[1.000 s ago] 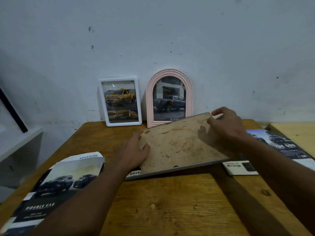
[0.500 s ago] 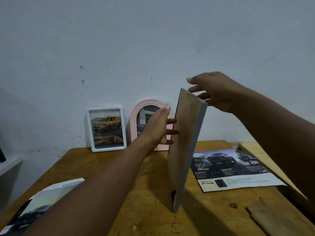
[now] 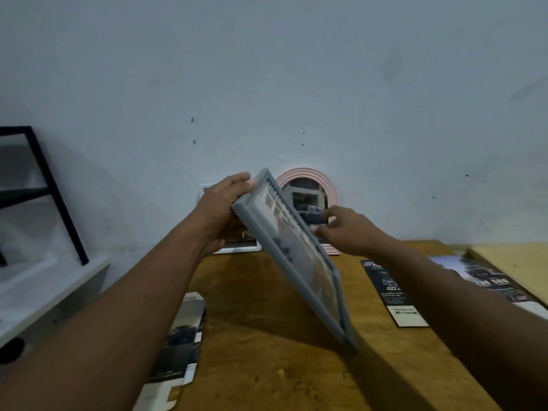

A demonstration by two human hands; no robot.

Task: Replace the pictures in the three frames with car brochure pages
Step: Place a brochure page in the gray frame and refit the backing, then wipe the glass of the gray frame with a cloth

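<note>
- Head view: a grey frame [image 3: 296, 256] with ribbed plastic edges is held tilted over the wooden bench [image 3: 267, 336], its glazed face toward the camera, its lowest corner at or just above the bench top.
- The left hand [image 3: 219, 215] clasps the frame's upper left corner, fingers [image 3: 241, 179] curled over the edge.
- The right hand [image 3: 347, 229] pinches the frame's right edge, fingers bent; how firmly is blurred.
- Behind the frame, against the pale wall [image 3: 267, 69], stand a pink arched frame [image 3: 326, 188] and, left of it, a white frame [image 3: 240, 246] mostly hidden by the left hand.
- Left of the frame a glossy brochure [image 3: 181, 336] lies flat; right of it lies a dark page [image 3: 391, 292], partly under the right arm.
- The bench in front of the frame is bare.
- Half a second ago the frame showed its brown backing edge-on; now its face is turned to the camera.
</note>
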